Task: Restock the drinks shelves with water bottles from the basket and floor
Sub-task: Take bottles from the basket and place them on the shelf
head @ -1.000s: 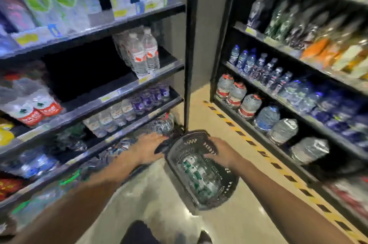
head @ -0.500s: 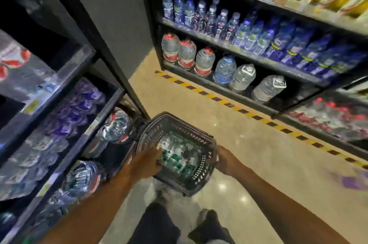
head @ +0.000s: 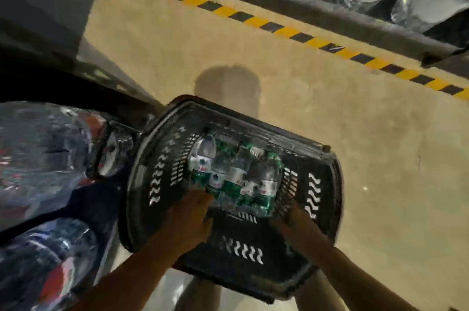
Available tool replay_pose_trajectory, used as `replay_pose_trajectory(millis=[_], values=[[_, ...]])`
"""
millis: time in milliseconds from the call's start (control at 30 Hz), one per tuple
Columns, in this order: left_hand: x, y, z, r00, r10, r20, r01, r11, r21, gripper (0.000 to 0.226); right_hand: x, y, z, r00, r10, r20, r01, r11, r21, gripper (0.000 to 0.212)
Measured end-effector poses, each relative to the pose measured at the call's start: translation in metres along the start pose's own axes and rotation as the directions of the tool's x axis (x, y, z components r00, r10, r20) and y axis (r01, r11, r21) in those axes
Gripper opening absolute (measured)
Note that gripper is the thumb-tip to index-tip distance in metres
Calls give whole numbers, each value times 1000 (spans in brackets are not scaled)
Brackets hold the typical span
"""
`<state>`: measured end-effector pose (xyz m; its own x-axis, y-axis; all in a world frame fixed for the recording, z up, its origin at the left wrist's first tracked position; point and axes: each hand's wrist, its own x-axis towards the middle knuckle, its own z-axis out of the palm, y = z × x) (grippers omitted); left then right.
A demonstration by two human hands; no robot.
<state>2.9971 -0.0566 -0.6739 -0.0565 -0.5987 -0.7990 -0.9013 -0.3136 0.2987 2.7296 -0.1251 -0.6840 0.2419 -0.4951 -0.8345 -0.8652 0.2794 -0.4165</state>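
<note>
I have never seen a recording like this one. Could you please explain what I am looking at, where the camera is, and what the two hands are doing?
There is no machine here. A person wears one wide-angle camera on the head, so the picture looks down at that person's own arms and the shop floor.

The dark, slotted thing in the middle is a plastic shopping basket. Inside it lie several small water bottles with green and white labels. The left hand reaches into the basket and touches the bottles; the blur hides whether it grips one. The right hand is at the basket's right inner wall; whether it holds the wall I cannot tell.

At the left edge are large water bottles, very near the camera. Across the top runs the bottom shelf of another rack, with more big bottles, and a yellow and black stripe is on the floor before it.
</note>
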Motion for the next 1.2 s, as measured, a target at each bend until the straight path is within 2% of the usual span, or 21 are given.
replay_pose_trajectory(millis=[133, 267, 333, 433, 567, 733, 833, 933, 1067, 1133, 1200], values=[[70, -20, 47, 1000, 7, 10, -7, 1000, -13, 64, 83, 42, 50, 993, 111, -37, -107, 989, 97, 59], [108, -35, 80, 1000, 3, -22, -5, 996, -90, 72, 149, 67, 88, 959, 223, -175, -185, 960, 208, 65], [114, -40, 89, 1000, 3, -30, -6, 996, -87, 73, 164, 70, 98, 922, 317, -222, -253, 928, 274, 63], [114, -42, 92, 1000, 8, -30, -11, 994, -109, 72, 163, 67, 99, 901, 354, -250, -275, 913, 301, 58], [109, -29, 81, 997, -83, 8, 82, 961, -265, 71, 127, 64, 79, 928, 337, -159, -270, 903, 335, 38], [125, 5, 74, 981, -191, -27, 169, 918, -360, 80, 90, 60, 54, 951, 305, -54, -271, 904, 331, 31], [148, 25, 86, 960, -278, -24, 251, 896, -367, 95, 88, 62, 48, 965, 250, -74, -220, 932, 287, 44], [170, 42, 104, 945, -323, -55, 292, 907, -304, 93, 100, 65, 53, 963, 231, -137, -172, 923, 345, 51], [178, 47, 118, 921, -352, -167, 319, 927, -199, 85, 112, 65, 63, 962, 229, -147, -153, 901, 406, 60], [175, 40, 117, 934, -330, -138, 289, 923, -253, 76, 109, 60, 64, 966, 220, -135, -149, 903, 403, 65], [170, 31, 108, 942, -334, -30, 304, 889, -341, 61, 101, 54, 62, 971, 202, -126, -147, 925, 351, 67]])
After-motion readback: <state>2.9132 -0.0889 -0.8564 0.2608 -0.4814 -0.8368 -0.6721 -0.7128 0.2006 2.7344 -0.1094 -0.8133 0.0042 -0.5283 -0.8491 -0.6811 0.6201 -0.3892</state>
